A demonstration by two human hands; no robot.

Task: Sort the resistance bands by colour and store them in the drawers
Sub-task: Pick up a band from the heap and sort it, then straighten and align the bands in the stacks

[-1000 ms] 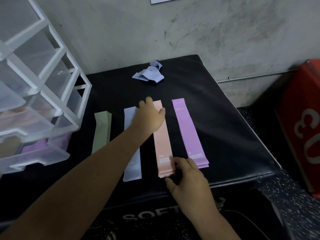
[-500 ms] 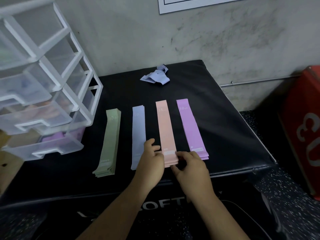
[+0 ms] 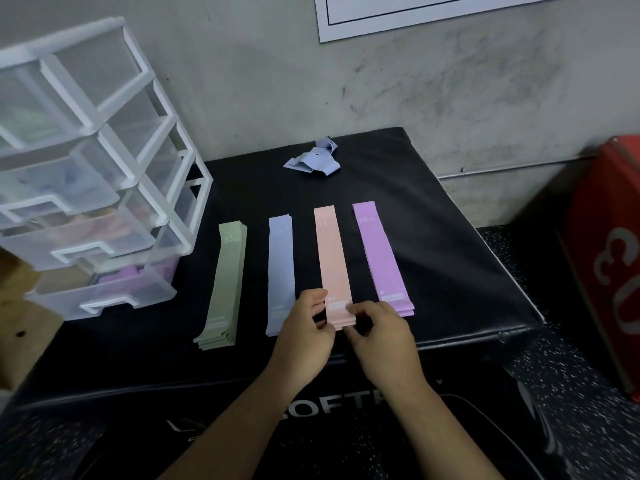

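Black padded worktop bears the peach stack of flat resistance bands, its near end pinched by left hand and right hand; lifted by that end alone, loose layers could fan apart before reaching the clear plastic drawers beyond the left hand.

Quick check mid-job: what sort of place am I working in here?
Likely a gym: flat pastel resistance bands lie sorted on a black padded soft box, beside a red numbered box and black speckled flooring.
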